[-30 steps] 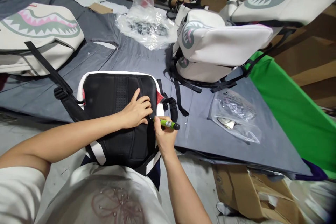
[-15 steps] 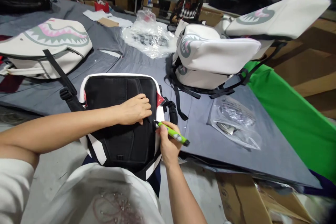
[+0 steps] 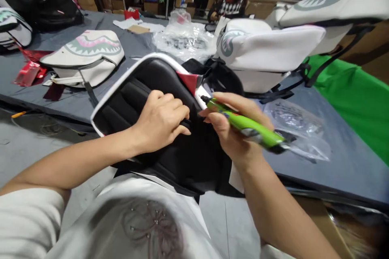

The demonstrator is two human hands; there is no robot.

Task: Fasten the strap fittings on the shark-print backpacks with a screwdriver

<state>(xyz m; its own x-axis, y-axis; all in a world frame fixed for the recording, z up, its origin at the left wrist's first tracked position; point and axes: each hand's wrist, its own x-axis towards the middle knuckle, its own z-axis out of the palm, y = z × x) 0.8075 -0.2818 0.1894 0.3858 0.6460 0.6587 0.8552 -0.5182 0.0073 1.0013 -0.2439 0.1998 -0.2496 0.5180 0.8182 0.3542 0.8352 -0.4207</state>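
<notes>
A backpack (image 3: 127, 101) with a black padded back and white edging lies tilted before me, against the table's front edge. My left hand (image 3: 165, 119) rests on the black padding with its fingers curled in; whatever they may pinch is hidden. In my right hand (image 3: 240, 125) is a green marker pen (image 3: 249, 125), its dark tip at the white edging. Just above that tip, a red tag (image 3: 189, 82) sticks out over the backpack's edge.
White shark-mouth backpacks stand at the left (image 3: 94, 58) and right (image 3: 261, 54) of the grey table (image 3: 133, 50). Behind are clear plastic bags (image 3: 185, 40) and a person (image 3: 229, 2). Green cloth (image 3: 352, 93) hangs at the right.
The backpack has turned and tilted, its top corner now higher. Both hands look closer and higher, and the marker has moved up along the white edging, near the red tag. The view has shifted left.
</notes>
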